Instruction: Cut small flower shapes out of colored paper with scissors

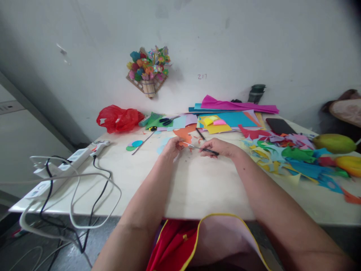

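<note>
Several discs [137, 143] lay cut, left of centre; my right grip [217, 147] clamped scissors [211, 151], my left grip [172, 148] pinched orange paper [182, 144] mid-frame, its trimming seemingly unfinished!

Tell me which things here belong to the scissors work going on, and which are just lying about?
Seem to belong:
scissors, in the right grip
orange paper, partly in the left grip
blue sheet, perhaps as supply

Probably just lying about:
red bag
phone
power strip
green fruit
</note>
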Demonstrator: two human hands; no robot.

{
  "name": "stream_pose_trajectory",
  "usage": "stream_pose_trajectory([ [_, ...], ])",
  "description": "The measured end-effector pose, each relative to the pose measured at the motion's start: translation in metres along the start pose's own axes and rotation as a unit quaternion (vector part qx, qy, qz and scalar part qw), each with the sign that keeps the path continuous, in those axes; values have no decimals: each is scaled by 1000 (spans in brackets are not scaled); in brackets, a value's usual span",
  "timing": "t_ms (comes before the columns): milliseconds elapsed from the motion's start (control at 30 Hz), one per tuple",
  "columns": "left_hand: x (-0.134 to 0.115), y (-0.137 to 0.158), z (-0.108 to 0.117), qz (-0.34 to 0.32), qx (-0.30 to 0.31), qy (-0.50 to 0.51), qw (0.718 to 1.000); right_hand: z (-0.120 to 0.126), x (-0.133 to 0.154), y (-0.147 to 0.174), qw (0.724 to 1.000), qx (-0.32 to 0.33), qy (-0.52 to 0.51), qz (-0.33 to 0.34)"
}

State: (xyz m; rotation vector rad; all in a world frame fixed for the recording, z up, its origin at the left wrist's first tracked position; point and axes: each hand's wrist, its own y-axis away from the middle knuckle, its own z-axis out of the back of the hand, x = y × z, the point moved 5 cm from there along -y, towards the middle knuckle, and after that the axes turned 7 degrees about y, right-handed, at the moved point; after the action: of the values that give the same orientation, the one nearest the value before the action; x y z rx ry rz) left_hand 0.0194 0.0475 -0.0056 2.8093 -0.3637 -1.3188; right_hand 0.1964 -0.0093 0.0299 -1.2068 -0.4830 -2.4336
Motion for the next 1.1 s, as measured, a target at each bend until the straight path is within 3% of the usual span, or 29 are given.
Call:
stream_pose_trajectory([
  [133, -3, 5, -3, -22, -36, 5, 999, 0, -3, -2, 1000, 0, -3, 2],
  [567, -11, 3, 0, -64, -16, 30, 997, 9, -6, 11, 998, 68, 17, 4],
  [733, -12, 3, 1, -84, -26, 38, 995, 19, -13, 11, 999, 32, -37, 14],
  [1100, -12, 10, -6, -69, -13, 70, 995, 14, -3, 8, 997, -17, -69, 39],
])
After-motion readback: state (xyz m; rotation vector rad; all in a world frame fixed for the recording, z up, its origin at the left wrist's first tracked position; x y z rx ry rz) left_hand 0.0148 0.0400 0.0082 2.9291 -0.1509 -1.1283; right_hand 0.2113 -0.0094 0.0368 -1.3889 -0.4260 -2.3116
